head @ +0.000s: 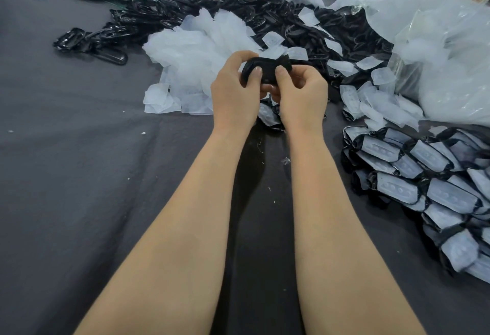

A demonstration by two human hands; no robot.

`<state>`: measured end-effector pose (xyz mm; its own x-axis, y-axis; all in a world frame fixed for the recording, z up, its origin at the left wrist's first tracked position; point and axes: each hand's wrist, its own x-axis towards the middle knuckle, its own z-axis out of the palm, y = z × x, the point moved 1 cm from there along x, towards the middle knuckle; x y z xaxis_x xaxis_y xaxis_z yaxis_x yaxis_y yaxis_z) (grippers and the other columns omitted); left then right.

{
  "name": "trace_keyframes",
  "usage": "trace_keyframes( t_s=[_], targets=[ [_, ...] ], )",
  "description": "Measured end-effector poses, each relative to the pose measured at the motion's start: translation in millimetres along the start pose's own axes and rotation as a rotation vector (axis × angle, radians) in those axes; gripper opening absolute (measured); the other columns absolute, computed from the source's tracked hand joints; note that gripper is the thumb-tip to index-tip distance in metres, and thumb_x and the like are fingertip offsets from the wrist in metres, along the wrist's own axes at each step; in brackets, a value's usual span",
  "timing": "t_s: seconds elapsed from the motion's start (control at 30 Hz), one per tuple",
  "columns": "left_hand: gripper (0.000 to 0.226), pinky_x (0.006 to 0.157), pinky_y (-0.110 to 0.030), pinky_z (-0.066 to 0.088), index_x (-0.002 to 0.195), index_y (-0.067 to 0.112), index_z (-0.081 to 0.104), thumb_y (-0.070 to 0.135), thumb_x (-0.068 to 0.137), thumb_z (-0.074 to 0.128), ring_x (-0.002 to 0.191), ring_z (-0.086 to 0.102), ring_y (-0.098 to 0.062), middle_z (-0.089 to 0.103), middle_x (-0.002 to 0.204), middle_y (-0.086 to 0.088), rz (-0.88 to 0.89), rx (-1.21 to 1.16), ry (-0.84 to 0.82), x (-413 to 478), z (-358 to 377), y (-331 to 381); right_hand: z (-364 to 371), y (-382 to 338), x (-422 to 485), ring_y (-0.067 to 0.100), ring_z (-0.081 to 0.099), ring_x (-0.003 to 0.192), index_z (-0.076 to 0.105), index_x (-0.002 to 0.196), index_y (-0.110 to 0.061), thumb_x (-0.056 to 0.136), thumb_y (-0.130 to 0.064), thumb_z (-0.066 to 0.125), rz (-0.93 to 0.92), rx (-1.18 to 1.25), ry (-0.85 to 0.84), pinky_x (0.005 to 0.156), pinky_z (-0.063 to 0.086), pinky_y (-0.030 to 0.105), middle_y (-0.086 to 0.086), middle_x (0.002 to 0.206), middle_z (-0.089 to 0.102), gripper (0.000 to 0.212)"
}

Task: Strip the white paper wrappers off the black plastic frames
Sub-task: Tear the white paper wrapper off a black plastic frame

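Across a dark grey cloth-covered table (79, 175), a heap of bare black frames (238, 3) fills the far side, with a crumpled clear plastic bag (450, 69) slumped at the right. Discarded white wrappers (191, 51) lie piled just in front of the heap, left of centre, and a stack of wrapped frames (424, 189) sits at the near right. Above the table's middle, 2 bare hands meet: the left hand (233, 90) and the right hand (302, 90) each curl their fingers round 1 black frame (265, 67), thumbs pressed on its near face, holding it clear of the cloth. Whether any paper clings to it cannot be told.
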<state>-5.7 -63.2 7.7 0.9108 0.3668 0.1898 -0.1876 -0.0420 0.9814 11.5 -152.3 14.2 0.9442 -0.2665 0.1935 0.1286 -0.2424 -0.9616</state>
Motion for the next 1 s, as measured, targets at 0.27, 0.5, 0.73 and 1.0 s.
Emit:
trace_keyframes(
  t_s=[0.27,0.5,0.73,1.0],
  targets=[
    [0.012,0.075,-0.035,0.058,0.102,0.022,0.056,0.013,0.094,0.054,0.068,0.067,-0.016,0.068,0.085,-0.007,0.042,0.137,0.001,1,-2,1,-1,-6,-7,0.021,0.067,0.077,0.057,0.098,-0.008,0.090,-0.011,0.062,-0.120,-0.109,0.043,0.081,0.054,0.037,-0.002,0.080,0.061,0.010],
    [0.013,0.061,-0.021,0.054,0.103,0.016,0.055,0.005,0.096,0.051,0.055,0.060,-0.003,0.063,0.075,-0.004,-0.019,-0.172,0.228,6,-15,9,-5,-16,-7,0.021,0.066,0.083,0.061,0.101,-0.013,0.091,-0.020,0.061,-0.084,-0.097,-0.010,0.087,0.052,0.038,0.004,0.089,0.068,0.012],
    [0.009,0.058,-0.020,0.051,0.103,0.008,0.050,0.002,0.097,0.047,0.053,0.056,-0.005,0.056,0.068,-0.006,-0.054,-0.505,0.510,11,-27,13,2,-21,-17,0.021,0.059,0.104,0.066,0.106,-0.015,0.081,-0.026,0.071,-0.016,-0.777,-0.481,0.089,0.049,0.034,0.003,0.111,0.063,0.028],
    [0.011,0.061,-0.021,0.052,0.106,0.010,0.051,0.004,0.097,0.048,0.059,0.058,-0.007,0.058,0.071,-0.006,-0.056,-0.499,0.474,8,-24,14,14,-16,-18,0.027,0.058,0.107,0.068,0.099,-0.016,0.091,-0.024,0.059,-0.117,-0.784,-0.372,0.092,0.049,0.042,0.007,0.109,0.065,0.014]
  ],
)
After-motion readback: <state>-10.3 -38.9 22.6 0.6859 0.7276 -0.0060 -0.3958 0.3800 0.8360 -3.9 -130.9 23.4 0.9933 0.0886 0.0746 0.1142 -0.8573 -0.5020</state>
